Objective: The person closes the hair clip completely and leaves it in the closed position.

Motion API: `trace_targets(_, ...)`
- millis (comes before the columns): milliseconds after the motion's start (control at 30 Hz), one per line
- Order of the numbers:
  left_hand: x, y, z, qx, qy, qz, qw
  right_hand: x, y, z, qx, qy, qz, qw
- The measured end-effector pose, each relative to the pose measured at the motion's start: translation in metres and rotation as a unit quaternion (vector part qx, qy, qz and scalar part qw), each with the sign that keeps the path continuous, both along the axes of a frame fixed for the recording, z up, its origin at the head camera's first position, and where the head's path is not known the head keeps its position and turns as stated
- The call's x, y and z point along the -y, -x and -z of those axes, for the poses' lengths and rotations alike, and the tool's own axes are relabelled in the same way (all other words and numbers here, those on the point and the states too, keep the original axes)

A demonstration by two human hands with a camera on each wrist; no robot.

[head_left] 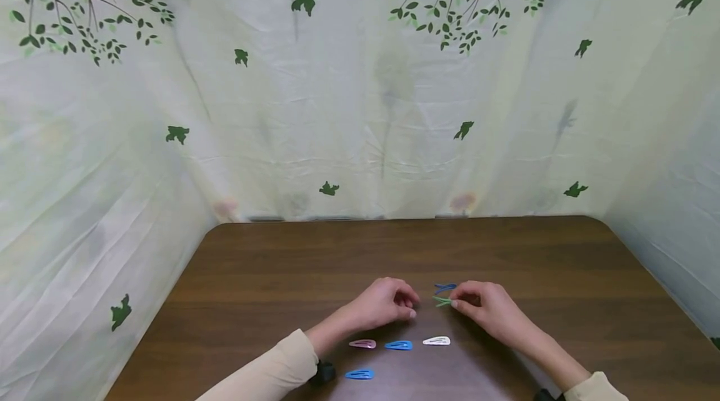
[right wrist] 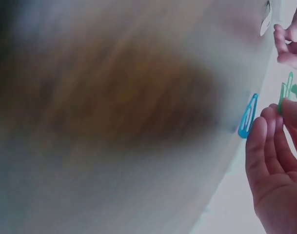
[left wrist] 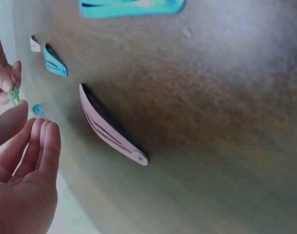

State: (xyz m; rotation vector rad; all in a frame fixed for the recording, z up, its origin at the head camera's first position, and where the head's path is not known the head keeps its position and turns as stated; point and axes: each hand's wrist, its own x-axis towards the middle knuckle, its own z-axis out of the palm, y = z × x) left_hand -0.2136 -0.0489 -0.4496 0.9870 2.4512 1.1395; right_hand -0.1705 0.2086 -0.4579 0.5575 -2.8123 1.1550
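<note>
My right hand (head_left: 488, 308) pinches a green snap hair clip (head_left: 441, 301) between thumb and fingers. The clip's prongs stand apart in the right wrist view and point toward the left hand. Just behind it, an open blue snap hair clip (head_left: 444, 287) lies on the table, close to the right fingertips. To the left, my left hand (head_left: 388, 302) hovers with loosely bent fingers and holds nothing. Nearer to me lie a pink clip (left wrist: 111, 129), a blue clip (head_left: 399, 345) and a white clip (head_left: 437, 341) in a row.
Another blue clip (head_left: 359, 375) lies in front of the row, near the left sleeve (head_left: 275, 366). All clips are on a brown wooden table (head_left: 270, 263). A pale curtain (head_left: 349, 107) with leaf prints surrounds the table's back and sides.
</note>
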Motion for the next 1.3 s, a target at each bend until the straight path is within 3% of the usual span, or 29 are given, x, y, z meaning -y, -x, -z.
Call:
trace_targets(267, 0.008, 0.0, -0.005, -0.001, -0.03, -0.018, 0.9994, 0.006, -0.006, -0.003, -0.013, 0.031, 0.02, 0.999)
trace_targets(500, 0.016, -0.002, -0.012, 0.043, -0.071, -0.045, 0.9955, 0.016, -0.006, -0.005, -0.045, 0.079, 0.029, 0.995)
trace_targets(767, 0.024, -0.005, -0.015, 0.048, -0.114, -0.069, 0.9898, 0.028, -0.008, -0.009, -0.039, 0.132, 0.045, 0.989)
trace_targets(1300, 0.04, -0.033, -0.029, 0.041, -0.177, -0.103, 0.9779, 0.049, -0.035, -0.023, -0.034, 0.225, 0.056, 0.972)
